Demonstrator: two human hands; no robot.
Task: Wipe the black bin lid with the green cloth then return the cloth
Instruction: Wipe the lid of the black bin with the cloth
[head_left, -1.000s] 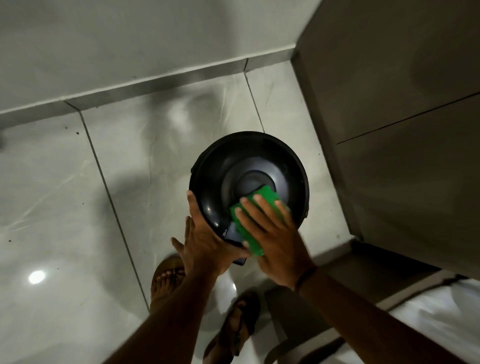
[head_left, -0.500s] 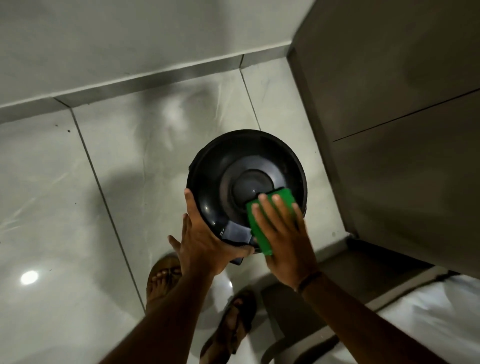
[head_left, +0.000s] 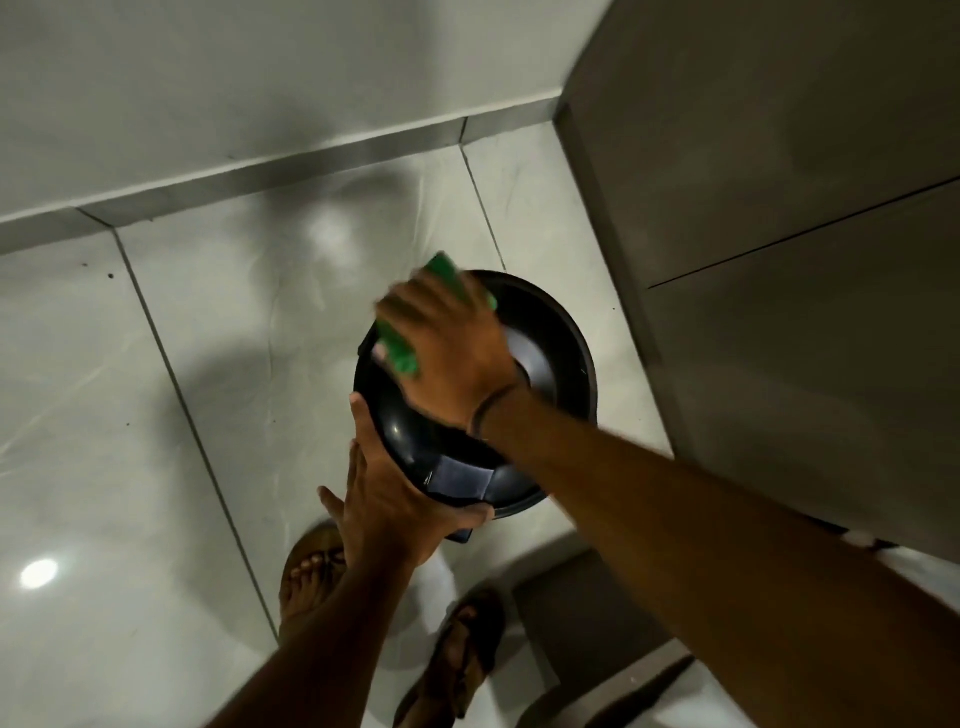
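Fingers of the right hand: spread flat and pressed down on the green cloth, which shows at the fingertips and again past the knuckles at the far edge. Not curled round it; the cloth is pinned under the palm against the black bin lid. The outline is smeared by blur, so the exact finger spacing cannot be told.

Left hand: fingers extended up along the near-left rim, thumb lying across the near edge by the grey hinge tab. A bracing hold on the lid, loosely closed rather than clamped.

Green cloth: soft, thin, folded to a pad, probably light. It will likely bunch or slide if pressure is lost; best kept under the flat of the hand, and picked up by a pinch at one corner when it is to be returned.

Black bin lid: round, dished, glossy, hard plastic by its look. Judged stiff, fairly light and slick under the cloth. It sits on the bin, over the tiled floor, near the grey cabinet. The rim is the surest place to steady it.

Sandalled feet stand below.
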